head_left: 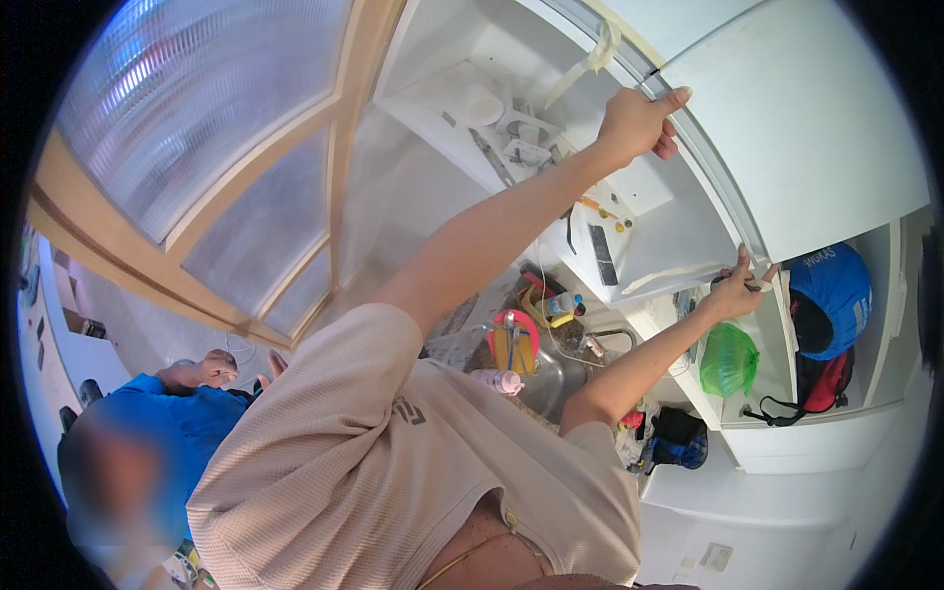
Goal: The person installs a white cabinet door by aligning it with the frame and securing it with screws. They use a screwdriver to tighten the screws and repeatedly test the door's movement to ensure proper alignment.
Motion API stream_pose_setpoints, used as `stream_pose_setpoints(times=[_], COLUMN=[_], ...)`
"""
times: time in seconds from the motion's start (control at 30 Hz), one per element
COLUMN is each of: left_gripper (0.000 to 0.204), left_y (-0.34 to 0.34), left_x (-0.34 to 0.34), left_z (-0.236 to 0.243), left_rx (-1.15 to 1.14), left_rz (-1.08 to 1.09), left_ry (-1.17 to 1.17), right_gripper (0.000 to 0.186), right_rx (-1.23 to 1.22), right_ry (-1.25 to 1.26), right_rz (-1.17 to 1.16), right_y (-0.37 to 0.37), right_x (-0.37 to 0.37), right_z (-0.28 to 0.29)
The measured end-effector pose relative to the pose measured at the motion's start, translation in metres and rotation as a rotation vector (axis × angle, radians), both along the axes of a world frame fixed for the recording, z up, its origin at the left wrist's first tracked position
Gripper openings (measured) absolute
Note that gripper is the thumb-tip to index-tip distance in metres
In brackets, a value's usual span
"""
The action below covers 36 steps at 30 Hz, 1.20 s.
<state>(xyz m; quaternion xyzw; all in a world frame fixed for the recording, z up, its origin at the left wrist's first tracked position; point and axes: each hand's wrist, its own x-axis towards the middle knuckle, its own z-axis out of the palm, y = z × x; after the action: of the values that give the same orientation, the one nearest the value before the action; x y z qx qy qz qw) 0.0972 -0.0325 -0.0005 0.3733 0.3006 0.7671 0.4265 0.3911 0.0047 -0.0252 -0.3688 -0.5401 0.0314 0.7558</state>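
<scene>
Overhead runs a long silver metal rail (pixel 708 157) along the front edge of an open white cabinet, beside a white panel (pixel 792 128). My left hand (pixel 637 126) is closed round the rail at its upper stretch, near a hanging strip of pale tape (pixel 593 61). My right hand (pixel 737 287) grips near the rail's lower end, index finger up against it; a small dark bit by its fingers is too small to name. Another tape strip (pixel 664 277) lies along the edge nearby. The cabinet shelf (pixel 447 108) holds white fittings, dark pieces and small loose items.
A person in blue (pixel 211 433) is at lower left, beside a wood-framed ribbed-glass partition (pixel 177 211). Below me are a cluttered steel sink (pixel 556 379) and bottles. At right, open compartments hold a green plastic bag (pixel 728 359), a blue item (pixel 831 295) and a red-black backpack (pixel 821 388).
</scene>
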Motion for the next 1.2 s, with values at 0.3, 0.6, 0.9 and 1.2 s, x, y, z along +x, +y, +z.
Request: stream_pose_setpoints(times=[0.3,0.6,0.9,1.2], left_gripper=[0.059,0.055,0.054,0.057], left_y=[-0.004,-0.004,-0.010,0.003], left_x=[0.004,0.001,0.001,0.014], left_z=[-0.003,-0.004,0.004,-0.016], left_rx=[0.044,0.100,0.000,0.071], left_rz=[0.115,0.109,0.086,0.117], left_ry=[0.240,0.283,0.271,0.190], right_gripper=[0.068,0.069,0.070,0.064], right_rx=[-0.019,-0.032,-0.036,0.013], right_ry=[-0.011,-0.017,0.023,0.078], right_rz=[-0.050,-0.037,0.016,0.068], right_y=[0.000,-0.005,-0.003,0.000], right_x=[0.004,0.001,0.003,0.004], right_z=[-0.002,-0.001,-0.002,-0.003])
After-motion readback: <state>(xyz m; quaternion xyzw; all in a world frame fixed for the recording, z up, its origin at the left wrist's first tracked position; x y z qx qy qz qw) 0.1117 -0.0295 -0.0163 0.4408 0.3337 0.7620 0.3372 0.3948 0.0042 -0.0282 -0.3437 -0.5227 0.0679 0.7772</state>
